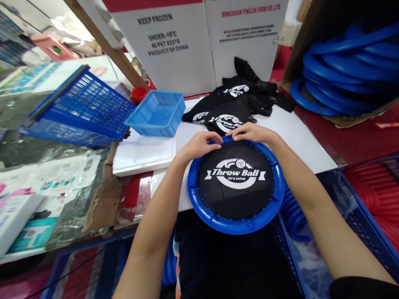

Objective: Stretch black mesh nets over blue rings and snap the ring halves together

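A blue plastic ring with a black mesh net stretched over it, printed "Throw Ball", rests partly on the white table top, hanging over its near edge. My left hand and my right hand meet at the ring's far rim, fingers pinching the mesh edge against the blue rim. Just beyond my hands lies a pile of loose black mesh nets with the same white print.
A small blue basket stands left of the nets, a larger blue crate tilted beside it. White cartons line the back. A box of blue rings sits at right; red rings and more blue rings are lower right.
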Available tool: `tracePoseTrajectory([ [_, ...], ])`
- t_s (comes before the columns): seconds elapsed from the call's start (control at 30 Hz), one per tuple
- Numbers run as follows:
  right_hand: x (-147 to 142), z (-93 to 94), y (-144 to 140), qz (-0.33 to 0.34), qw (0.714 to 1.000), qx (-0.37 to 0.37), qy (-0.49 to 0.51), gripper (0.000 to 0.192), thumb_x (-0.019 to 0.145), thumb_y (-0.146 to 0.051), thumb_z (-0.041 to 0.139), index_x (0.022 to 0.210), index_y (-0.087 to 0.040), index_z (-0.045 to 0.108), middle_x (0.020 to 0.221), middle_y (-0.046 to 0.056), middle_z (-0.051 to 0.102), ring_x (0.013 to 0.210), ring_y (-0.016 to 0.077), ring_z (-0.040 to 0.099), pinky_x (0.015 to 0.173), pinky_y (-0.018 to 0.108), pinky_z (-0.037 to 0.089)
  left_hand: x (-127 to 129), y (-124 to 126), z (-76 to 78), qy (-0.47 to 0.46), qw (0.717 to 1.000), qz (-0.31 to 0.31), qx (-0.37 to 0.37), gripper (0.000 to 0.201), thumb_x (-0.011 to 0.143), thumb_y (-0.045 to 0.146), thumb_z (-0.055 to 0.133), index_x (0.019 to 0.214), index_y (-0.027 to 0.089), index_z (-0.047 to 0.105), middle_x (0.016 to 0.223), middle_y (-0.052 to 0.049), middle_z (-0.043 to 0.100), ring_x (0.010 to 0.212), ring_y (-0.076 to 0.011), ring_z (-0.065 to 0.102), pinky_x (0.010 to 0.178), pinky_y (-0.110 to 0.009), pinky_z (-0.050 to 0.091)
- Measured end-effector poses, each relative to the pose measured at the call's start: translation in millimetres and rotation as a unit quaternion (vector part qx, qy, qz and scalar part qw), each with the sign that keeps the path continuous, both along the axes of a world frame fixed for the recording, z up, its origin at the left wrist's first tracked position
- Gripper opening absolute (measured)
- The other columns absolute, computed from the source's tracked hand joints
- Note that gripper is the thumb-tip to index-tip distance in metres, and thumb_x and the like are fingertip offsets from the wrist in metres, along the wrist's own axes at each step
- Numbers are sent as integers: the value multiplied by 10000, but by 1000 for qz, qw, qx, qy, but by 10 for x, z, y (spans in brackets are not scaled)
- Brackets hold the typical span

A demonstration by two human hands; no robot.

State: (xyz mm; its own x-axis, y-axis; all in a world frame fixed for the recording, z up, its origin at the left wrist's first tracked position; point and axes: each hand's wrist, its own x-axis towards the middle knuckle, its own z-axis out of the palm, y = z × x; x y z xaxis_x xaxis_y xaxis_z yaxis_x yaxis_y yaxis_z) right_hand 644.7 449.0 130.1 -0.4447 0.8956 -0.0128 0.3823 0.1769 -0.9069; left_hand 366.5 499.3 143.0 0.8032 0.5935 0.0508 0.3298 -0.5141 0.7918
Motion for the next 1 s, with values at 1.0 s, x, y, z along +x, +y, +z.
tracePoseTrajectory([
  [1.0, -57, 79, -56, 74, 990, 58, -106, 276, 872, -417, 842, 1138, -348, 867, 1606, 2, 616, 1541, 322, 495, 1333, 490, 293, 14, -54, -18, 15, 986, -99, 136, 141, 931, 351, 774, 1019, 252, 822, 1166, -74, 702, 1092, -262, 676, 1037, -441, 531],
])
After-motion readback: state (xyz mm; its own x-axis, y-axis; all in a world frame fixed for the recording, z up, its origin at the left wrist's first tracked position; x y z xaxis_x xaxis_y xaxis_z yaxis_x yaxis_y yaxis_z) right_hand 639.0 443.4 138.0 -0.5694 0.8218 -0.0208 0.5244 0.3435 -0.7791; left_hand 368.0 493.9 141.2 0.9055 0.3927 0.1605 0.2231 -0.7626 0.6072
